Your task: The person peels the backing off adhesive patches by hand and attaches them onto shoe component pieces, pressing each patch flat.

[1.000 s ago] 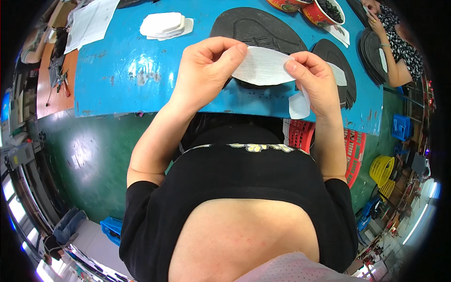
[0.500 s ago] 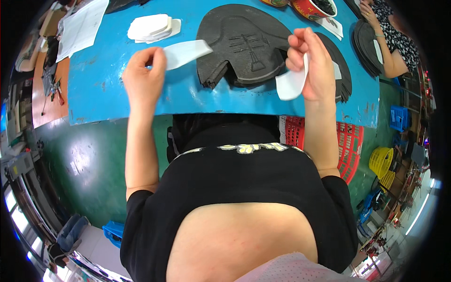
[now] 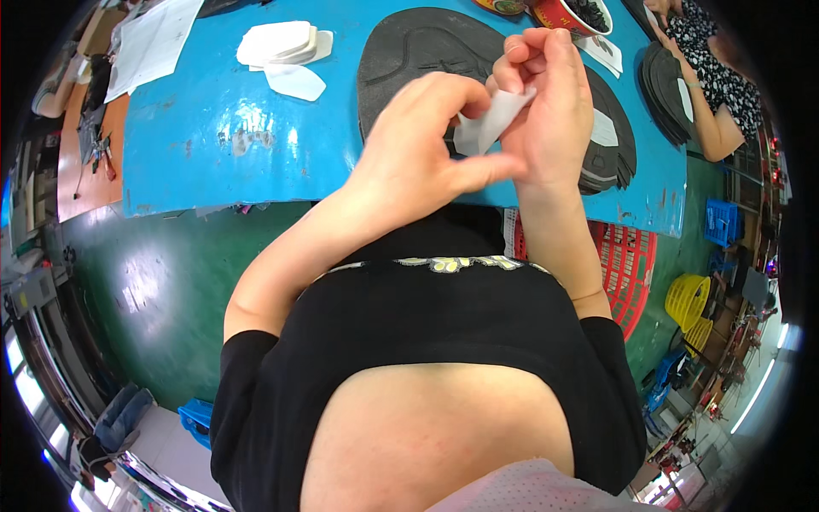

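A thin white slip, bent like paper or film, is held in my right hand, whose fingers curl over its upper end. My left hand is close against the slip from the left, thumb and fingers spread apart; whether its fingertips touch the slip I cannot tell. Behind both hands lies a stack of black, moulded, foam-like pieces, partly covered by them. A single white slip lies on the blue table at the edge of a small pile of white slips.
Right of my hands is another black stack with a white slip on it. A red tub of dark bits stands at the back. Farther right, a person's arm rests by more black pieces. A red basket sits below the table.
My left hand has let go of its white slip beside the small pile and come right to the slip in my right hand. The right hand has shifted slightly left and up.
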Available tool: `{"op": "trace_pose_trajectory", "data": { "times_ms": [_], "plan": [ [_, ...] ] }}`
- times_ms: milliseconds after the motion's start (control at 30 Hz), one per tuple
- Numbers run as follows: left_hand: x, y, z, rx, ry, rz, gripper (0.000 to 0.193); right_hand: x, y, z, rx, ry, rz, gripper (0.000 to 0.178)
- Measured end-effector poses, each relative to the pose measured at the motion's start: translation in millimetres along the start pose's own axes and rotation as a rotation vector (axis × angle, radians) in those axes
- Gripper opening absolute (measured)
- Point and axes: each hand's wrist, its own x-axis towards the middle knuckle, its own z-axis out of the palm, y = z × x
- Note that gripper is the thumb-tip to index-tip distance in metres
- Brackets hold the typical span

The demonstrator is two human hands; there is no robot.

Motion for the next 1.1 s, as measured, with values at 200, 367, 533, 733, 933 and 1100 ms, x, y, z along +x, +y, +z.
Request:
{"op": "trace_pose_trajectory", "data": {
  "times_ms": [200, 367, 533, 733, 933, 1100],
  "plan": [
    [2, -25, 0, -1.244, 0.015, -0.379, 0.014, 5, 0, -26, 0.003, 0.028, 0.139, 0.035],
    [-2, -31, 1, -1.261, 0.070, -0.355, 0.020, -9, 7, -45, -0.134, -0.265, 0.628, 0.033],
    [-4, -30, -3, -1.413, -0.081, -0.499, 0.029, -15, 13, -32, -0.129, -0.403, 0.135, 0.033],
    [-3, -32, 4, -1.435, -0.215, -0.608, 0.032, -2, -6, -35, -0.302, -0.579, 0.105, 0.016],
    [-13, -43, 8, -1.071, -0.004, -0.246, 0.061, 7, -18, -35, -0.605, -0.376, 0.058, 0.018],
    [1, -35, 8, -0.478, 0.185, -0.220, 0.024, 4, -11, -34, -0.558, -0.338, 0.110, 0.017]
  ]
}}
